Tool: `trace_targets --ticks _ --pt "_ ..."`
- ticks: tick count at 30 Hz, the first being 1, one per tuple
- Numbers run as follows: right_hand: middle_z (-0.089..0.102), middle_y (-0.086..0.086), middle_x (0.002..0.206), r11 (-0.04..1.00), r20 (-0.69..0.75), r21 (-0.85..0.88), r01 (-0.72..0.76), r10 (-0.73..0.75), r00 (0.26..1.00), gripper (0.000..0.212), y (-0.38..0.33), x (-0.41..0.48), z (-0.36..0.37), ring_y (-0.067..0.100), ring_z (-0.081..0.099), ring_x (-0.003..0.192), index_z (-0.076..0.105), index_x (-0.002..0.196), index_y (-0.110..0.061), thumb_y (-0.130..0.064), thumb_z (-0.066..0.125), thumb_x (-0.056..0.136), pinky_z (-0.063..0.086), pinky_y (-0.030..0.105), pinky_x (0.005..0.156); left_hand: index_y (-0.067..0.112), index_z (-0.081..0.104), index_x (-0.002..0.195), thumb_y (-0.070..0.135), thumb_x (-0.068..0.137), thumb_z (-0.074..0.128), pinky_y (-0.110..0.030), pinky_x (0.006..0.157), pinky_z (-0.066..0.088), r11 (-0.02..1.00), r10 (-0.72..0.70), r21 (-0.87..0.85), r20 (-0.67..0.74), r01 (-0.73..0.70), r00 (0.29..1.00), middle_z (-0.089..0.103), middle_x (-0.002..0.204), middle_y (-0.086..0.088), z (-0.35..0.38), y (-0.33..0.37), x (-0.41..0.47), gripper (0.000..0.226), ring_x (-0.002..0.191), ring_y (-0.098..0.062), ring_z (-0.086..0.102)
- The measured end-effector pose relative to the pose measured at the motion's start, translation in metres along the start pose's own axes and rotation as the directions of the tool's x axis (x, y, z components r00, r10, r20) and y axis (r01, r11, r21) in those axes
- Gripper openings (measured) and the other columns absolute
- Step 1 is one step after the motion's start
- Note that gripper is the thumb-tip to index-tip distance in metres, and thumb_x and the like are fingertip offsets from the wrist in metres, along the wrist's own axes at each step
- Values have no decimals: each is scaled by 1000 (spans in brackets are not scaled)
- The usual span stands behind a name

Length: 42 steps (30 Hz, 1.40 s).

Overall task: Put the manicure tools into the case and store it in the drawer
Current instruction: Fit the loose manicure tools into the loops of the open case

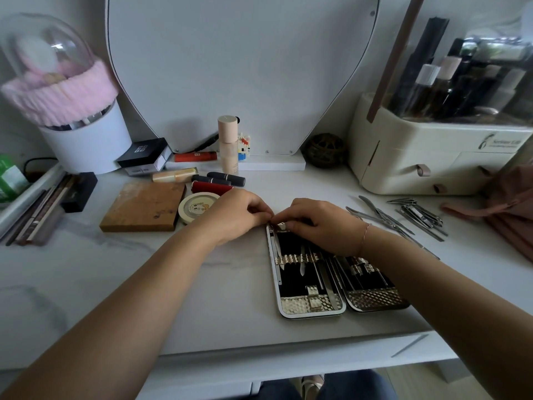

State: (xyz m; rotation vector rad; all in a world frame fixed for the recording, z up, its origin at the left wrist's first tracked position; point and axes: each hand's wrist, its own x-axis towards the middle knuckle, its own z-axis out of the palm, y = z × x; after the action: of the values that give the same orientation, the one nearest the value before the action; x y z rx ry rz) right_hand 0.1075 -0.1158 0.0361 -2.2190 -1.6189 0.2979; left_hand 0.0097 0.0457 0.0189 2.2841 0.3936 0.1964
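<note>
The white tabletop (pixel 230 284) fills the view, with a cream organizer (pixel 432 157) and its little drawers at the far right. The case (pixel 300 307) lies open in front of the person, two halves side by side, long axis running away from the body, and a few tools are already under the elastic loops of the left half. Both hands are up at that half's far end. The left hand (pixel 239 215) and the right hand (pixel 320 223) have their fingers curled in, fingertips meeting, and the grip on each side looks like a pinch on a small tool (pixel 281 225), a shiny bit too small to name, apparently being seated in its slot. The loose tools (pixel 415 217) wait on the tabletop to the right, well apart from the case and beyond the right wrist, slim and mostly slanting from far-left to near-right. So the right hand is the nearer one for the next pick. Each piece would likely need a turn to line up with the case's length before it slides under a loop.
</note>
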Motion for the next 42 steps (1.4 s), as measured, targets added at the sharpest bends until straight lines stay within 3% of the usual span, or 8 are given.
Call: trace_targets --ticks 4,8,24,30,34,37,40,42 --pt "51 -5 92 1000 -9 -4 0 0 1000 29 -1 -2 1 5 45 84 61 121 -23 -19 49 95 30 1 72 24 72 89 22 86 65 -14 70 41 1000 5 4 1 -5 1000 69 86 11 0 1 0 9 83 -1 59" --pt "49 -5 92 1000 -4 -1 -4 4 1000 29 -1 -3 0 6 45 84 61 121 -24 -22 48 95 30 0 72 25 72 89 23 86 65 -15 69 40 1000 8 -4 3 -8 1000 68 85 13 0 0 -1 9 83 -1 59" --pt "55 0 94 991 31 112 80 -84 996 25 7 -10 -3 -1 49 80 67 113 -24 -20 58 90 35 5 73 28 72 84 22 83 68 -20 77 46 1000 -6 -15 -9 6 1000 70 85 12 0 0 -1 7 85 -4 62" --pt "57 -5 94 979 1 191 72 -74 997 20 9 -18 -6 3 53 80 71 105 -24 -24 61 88 38 10 72 25 73 88 23 84 67 -14 69 42 1000 -12 5 -12 12 1000 69 84 13 0 4 -2 7 83 0 60" --pt "68 -3 91 927 -240 375 7 90 966 14 17 -35 -27 13 63 83 72 95 -24 -19 64 85 50 20 76 23 73 88 23 84 67 -12 68 41 1000 -6 -2 -18 6 1000 68 82 15 -1 4 -1 7 81 2 59" --pt "70 -12 71 926 -427 341 -160 304 852 9 49 -62 -43 1 62 64 71 80 -27 -17 71 79 48 14 64 24 73 88 26 82 69 -14 72 43 1000 3 -2 -17 -3 1000 70 84 14 0 3 0 8 83 0 61" --pt "71 -1 73 874 -478 315 -370 482 734 13 83 -96 -50 1 58 61 69 71 -28 -17 76 74 45 10 63 21 74 88 25 80 71 -17 76 43 1000 13 11 -23 -13 1000 71 86 11 1 2 0 10 86 -5 63" --pt "70 2 71 838 -467 292 -460 545 697 15 96 -117 -52 4 57 61 68 66 -28 -18 79 71 43 6 61 19 75 88 24 80 71 -17 75 43 1000 15 13 -29 -14 999 71 85 11 1 2 -1 10 85 -6 63"
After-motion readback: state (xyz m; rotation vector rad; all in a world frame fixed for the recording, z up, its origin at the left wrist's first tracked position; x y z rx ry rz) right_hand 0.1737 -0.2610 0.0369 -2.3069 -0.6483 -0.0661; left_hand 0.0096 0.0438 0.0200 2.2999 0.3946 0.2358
